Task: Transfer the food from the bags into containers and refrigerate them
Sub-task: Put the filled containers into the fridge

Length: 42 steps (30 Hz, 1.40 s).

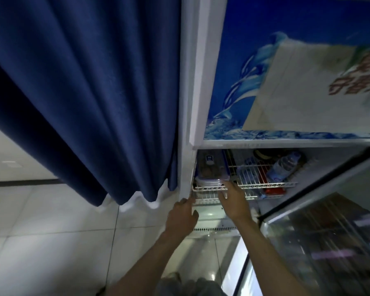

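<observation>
Both forearms reach in; right hand point(233, 201) fingertips hidden behind container point(212, 178).

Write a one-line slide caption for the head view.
Right hand pushes a container onto the fridge's wire shelf; left hand rests at the frame.

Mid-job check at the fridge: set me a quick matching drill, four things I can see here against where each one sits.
Things:
1. food container
2. water bottle
3. left hand
4. blue curtain

Places:
A. lying on the wire shelf's right part
B. hanging left of the fridge
C. at the fridge's left front edge
D. on the wire shelf, left end, at the right hand's fingertips

Pairs: 1-D, 2-A, 3-C, 4-B
</observation>
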{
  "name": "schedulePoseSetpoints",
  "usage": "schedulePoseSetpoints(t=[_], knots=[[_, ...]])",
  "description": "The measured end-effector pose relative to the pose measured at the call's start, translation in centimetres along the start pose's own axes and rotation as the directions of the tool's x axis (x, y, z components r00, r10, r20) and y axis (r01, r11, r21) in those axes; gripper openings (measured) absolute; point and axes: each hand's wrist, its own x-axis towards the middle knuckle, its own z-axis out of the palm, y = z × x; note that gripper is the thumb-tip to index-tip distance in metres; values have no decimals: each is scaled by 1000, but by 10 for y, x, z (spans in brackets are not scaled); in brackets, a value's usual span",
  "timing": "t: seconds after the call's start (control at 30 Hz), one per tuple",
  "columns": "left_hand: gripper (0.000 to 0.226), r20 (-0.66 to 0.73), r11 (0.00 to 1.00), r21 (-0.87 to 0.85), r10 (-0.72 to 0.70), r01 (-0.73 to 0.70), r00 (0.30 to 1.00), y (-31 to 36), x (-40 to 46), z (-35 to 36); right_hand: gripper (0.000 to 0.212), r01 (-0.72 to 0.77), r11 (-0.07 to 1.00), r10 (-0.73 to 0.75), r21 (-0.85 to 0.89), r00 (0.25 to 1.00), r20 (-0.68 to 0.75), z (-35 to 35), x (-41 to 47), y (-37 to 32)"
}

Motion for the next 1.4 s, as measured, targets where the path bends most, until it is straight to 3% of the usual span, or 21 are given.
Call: schedulePoseSetpoints(t=[0.1, 0.23, 0.33, 0.6, 0.73, 0.87, 1.07, 1.2, 1.4], knots=[[37, 2, 970, 242, 16, -16, 1000, -12, -42, -30, 26, 111, 988, -109, -107, 994, 25, -9, -36, -26], [34, -124, 915, 398, -9, 58, 992, -46, -94, -53, 22, 280, 931, -275, -233, 960, 54, 2, -82, -55], [37, -233, 895, 416, -66, 161, 970, -73, -145, -62, 19, 385, 890, -366, -242, 923, 121, 20, -124, -73], [26, -471, 837, 289, -298, 465, 830, -137, -326, -65, 15, 692, 714, -646, -105, 709, 284, 72, -237, -129], [20, -596, 786, 215, -365, 580, 715, -161, -426, -58, 15, 809, 588, -754, 10, 544, 367, 99, -299, -173], [15, -685, 688, 88, -483, 720, 545, -191, -520, -48, 12, 896, 428, -834, 115, 342, 434, 128, -366, -220], [20, -711, 538, -97, -626, 838, 319, -224, -652, -38, 7, 940, 213, -902, 265, 85, 423, 173, -476, -283], [21, -725, 440, -177, -663, 880, 186, -253, -733, -29, 9, 921, 99, -891, 377, -87, 446, 210, -551, -313], [20, -689, 356, -342, -724, 869, 25, -298, -843, -15, 13, 908, -14, -795, 420, -265, 545, 262, -665, -354]])
